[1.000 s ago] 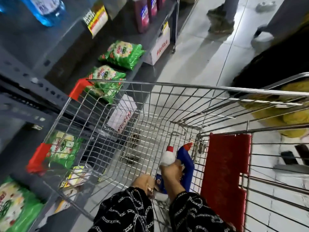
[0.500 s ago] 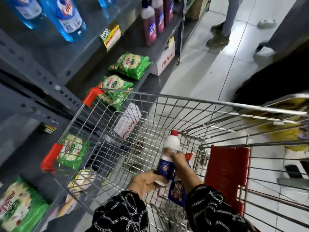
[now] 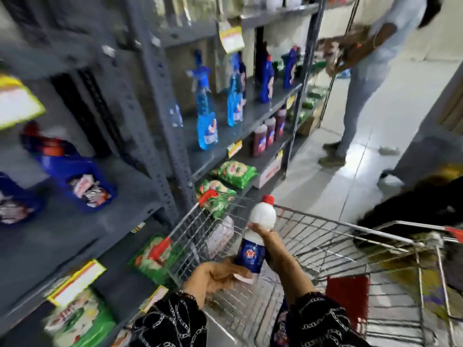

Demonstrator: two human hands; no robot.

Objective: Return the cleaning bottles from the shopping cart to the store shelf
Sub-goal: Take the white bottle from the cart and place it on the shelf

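Note:
A white cleaning bottle with a red cap and a blue label is held upright above the wire shopping cart. My right hand grips its middle from the right. My left hand cups its base from below, fingers curled on it. A blue labelled shape shows low by my right sleeve; I cannot tell what it is. The grey metal store shelf stands to the left. Blurred blue bottles with red caps stand on it at about hand height.
Blue spray bottles and dark red bottles fill the farther shelves. Green packets lie on the low shelves beside the cart. A person stands in the tiled aisle ahead, and a dark bag sits to the right.
The white bottle has come up out of the cart basket to above its rim, held by both hands. My view has swung up and left toward the shelf.

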